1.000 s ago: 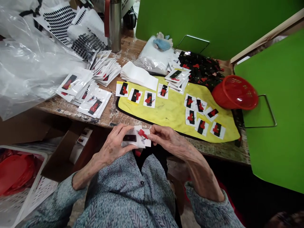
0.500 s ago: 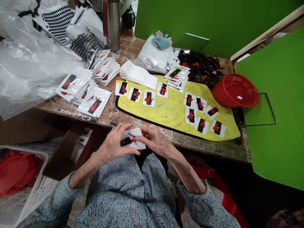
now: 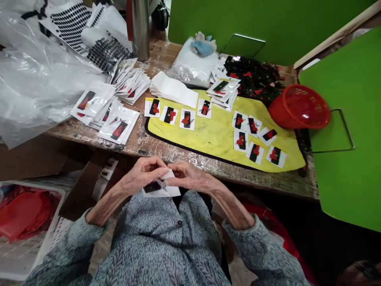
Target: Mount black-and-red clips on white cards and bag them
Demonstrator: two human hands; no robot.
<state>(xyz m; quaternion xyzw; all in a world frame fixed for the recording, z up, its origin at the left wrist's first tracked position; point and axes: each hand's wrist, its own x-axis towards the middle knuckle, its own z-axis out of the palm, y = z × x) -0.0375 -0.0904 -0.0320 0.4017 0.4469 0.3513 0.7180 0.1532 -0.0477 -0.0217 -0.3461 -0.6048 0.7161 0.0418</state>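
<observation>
My left hand [image 3: 147, 172] and my right hand [image 3: 189, 176] meet in front of my lap, just below the table's front edge. Between them is a small white packet [image 3: 166, 191] with a dark piece inside its clear front. Thumb and fingers of each hand are closed on its upper edge, and the fingertips partly hide it. On the yellow mat [image 3: 205, 141] beyond lie several small white cards [image 3: 187, 119], each with a black and red piece on it. Left of the mat, filled packets [image 3: 119, 125] are piled on the wooden table.
A red plastic basket [image 3: 299, 107] stands at the mat's right end, near a heap of black and red pieces [image 3: 253, 77]. Behind the mat are a stack of white bags [image 3: 174, 91] and a bulging clear bag [image 3: 193, 65]. A steel thermos [image 3: 140, 29] stands at the back left.
My left hand has gone from spread around the packet to pinching its upper edge. The packet has tilted and dropped slightly lower, and both hands are closer together.
</observation>
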